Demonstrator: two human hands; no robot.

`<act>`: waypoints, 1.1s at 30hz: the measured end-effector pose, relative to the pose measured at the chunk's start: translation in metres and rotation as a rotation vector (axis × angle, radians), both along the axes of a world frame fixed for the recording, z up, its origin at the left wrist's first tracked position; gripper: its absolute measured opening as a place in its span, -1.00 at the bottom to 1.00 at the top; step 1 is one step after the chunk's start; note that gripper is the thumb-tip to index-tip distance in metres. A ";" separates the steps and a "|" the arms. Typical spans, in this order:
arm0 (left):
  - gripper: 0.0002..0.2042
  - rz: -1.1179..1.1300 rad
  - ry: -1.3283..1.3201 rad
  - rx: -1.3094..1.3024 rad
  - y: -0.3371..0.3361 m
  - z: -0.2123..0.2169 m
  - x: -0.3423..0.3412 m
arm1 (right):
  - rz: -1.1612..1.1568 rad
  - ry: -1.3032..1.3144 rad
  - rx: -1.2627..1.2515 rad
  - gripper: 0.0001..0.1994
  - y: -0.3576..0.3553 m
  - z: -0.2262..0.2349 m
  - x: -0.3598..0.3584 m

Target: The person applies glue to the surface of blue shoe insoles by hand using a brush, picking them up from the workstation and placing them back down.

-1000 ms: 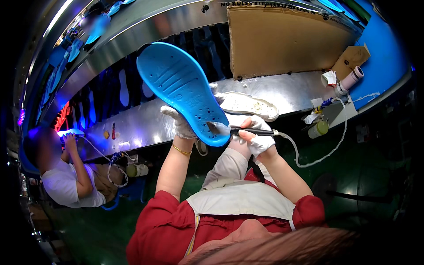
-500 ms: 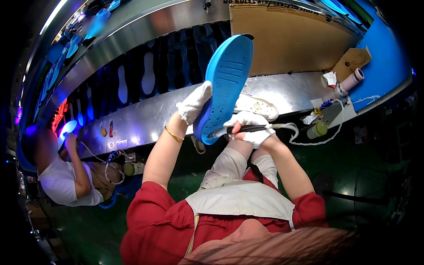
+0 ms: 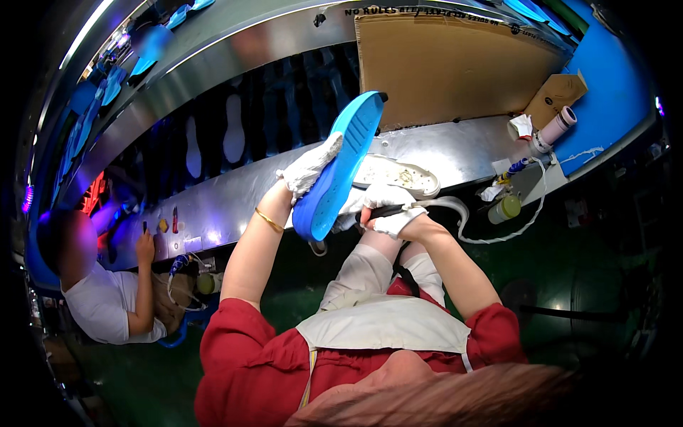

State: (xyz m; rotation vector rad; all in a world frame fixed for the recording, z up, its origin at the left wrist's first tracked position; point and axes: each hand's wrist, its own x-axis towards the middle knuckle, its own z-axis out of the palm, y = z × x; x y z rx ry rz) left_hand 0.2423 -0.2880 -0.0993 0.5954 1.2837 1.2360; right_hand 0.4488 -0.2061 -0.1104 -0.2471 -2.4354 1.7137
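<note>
My left hand (image 3: 311,169), in a white glove, grips a blue shoe sole (image 3: 346,164) by its left edge. The sole is tilted, its darker blue side wall showing, its dark-tipped end pointing up and away. In my white-gloved right hand (image 3: 395,206) is a brush with a dark handle (image 3: 377,213), closed in the fingers close to the sole's near end. A white hose (image 3: 459,208) runs from the handle. The brush's tip is hidden behind the sole. A white shoe sole (image 3: 398,176) lies on the metal bench (image 3: 455,146) just beyond my right hand.
A large cardboard sheet (image 3: 455,71) stands behind the bench. Dark racks with several soles (image 3: 235,128) line the back left. At the right are a pink bottle (image 3: 558,127) and a green-lidded container (image 3: 509,208). A co-worker (image 3: 107,299) sits at the left.
The blue sole has come lower and left and turned more onto its side. My right hand has shifted slightly left with the brush, whose tip has gone out of sight. The co-worker's arm has moved.
</note>
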 end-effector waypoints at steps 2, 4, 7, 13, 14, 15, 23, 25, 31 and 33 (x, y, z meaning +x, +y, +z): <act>-0.36 0.002 -0.042 -0.010 -0.002 -0.002 0.002 | 0.018 0.207 -0.243 -0.90 0.003 -0.001 0.001; -0.36 0.063 -0.041 0.020 -0.001 0.000 0.004 | -0.019 0.225 -0.281 -0.89 0.012 0.003 -0.001; -0.37 0.034 -0.059 0.023 -0.007 0.002 -0.004 | -0.091 0.132 -0.036 -0.91 0.014 0.003 -0.003; -0.30 0.286 -0.177 0.307 -0.028 0.011 -0.008 | -0.179 0.131 -0.309 -0.90 0.012 0.007 0.011; -0.29 0.267 -0.180 0.586 -0.030 0.020 -0.003 | -0.246 0.226 -0.349 -0.89 0.014 0.011 0.016; -0.32 0.253 -0.378 0.704 -0.034 0.027 0.002 | -0.278 0.310 -0.433 -0.88 0.020 0.008 0.021; -0.47 0.004 -0.906 0.720 -0.065 -0.041 0.025 | -0.345 0.475 -0.503 -0.80 0.003 -0.016 0.019; -0.45 0.021 -1.028 0.636 -0.065 -0.047 0.040 | -0.360 0.422 -0.463 -0.81 0.002 -0.025 0.017; -0.33 0.109 -0.801 0.546 -0.047 -0.050 0.084 | -0.525 0.520 -0.283 -0.84 0.006 -0.014 0.006; -0.29 0.109 -0.734 0.513 -0.043 -0.053 0.097 | -0.550 0.607 -0.260 -0.85 0.004 -0.011 -0.001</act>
